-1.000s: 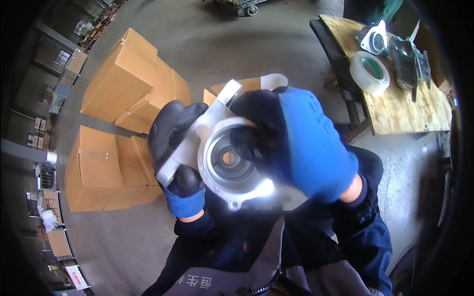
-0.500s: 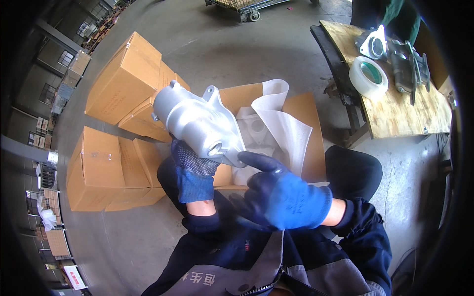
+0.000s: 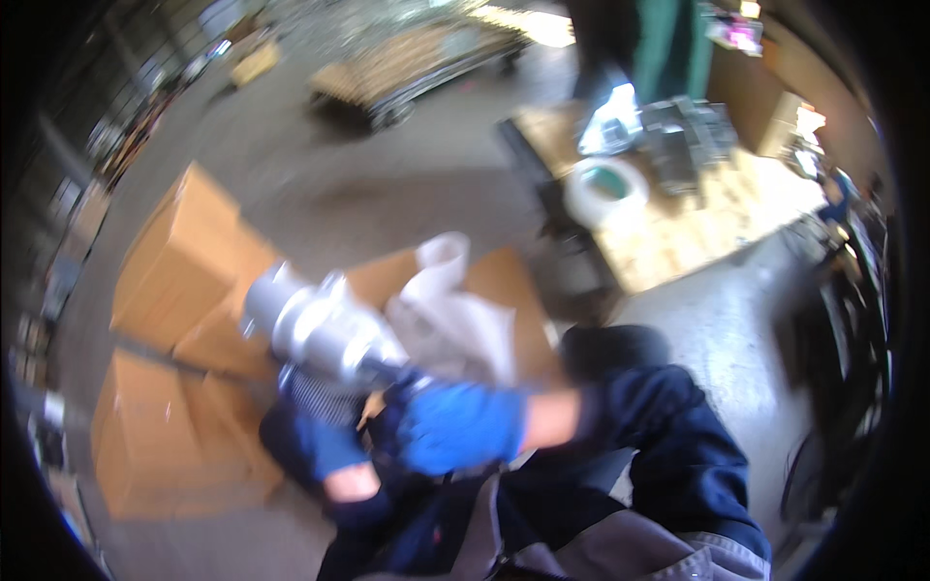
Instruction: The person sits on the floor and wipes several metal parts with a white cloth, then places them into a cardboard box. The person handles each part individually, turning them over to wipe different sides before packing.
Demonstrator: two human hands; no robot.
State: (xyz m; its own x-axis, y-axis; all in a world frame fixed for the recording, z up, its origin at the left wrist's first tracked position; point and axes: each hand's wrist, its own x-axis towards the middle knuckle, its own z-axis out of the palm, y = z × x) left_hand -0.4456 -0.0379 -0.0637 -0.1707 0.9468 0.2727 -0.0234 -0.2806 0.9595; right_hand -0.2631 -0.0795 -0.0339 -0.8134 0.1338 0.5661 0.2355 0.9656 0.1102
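A silver cast-metal housing (image 3: 325, 329), with a wide cylindrical end and a flange, is tilted above the front of an open carton. From below, my left hand (image 3: 320, 412), in a dotted blue glove, is closed around it and supports it. My right hand (image 3: 455, 421), in a blue glove with dark fingers, meets the housing's near flanged end; motion blur smears its fingers. White foam sheet (image 3: 455, 324) rises out of the open carton (image 3: 513, 300) just behind the housing. The carton's inside is mostly covered by the foam and the housing.
Closed cardboard boxes (image 3: 179, 271) stand at the left. On the right, a wooden-topped bench (image 3: 697, 228) bears a white tape roll (image 3: 605, 191) with a green core and several metal parts (image 3: 678, 140). Far back is a wheeled cart (image 3: 412, 73). My knee (image 3: 615, 349) is beside the carton.
The view has swung right, so boxes, carton and bench appear further left and lower. My right hand has come closer to my left, over the flange. The left hand still holds the housing.
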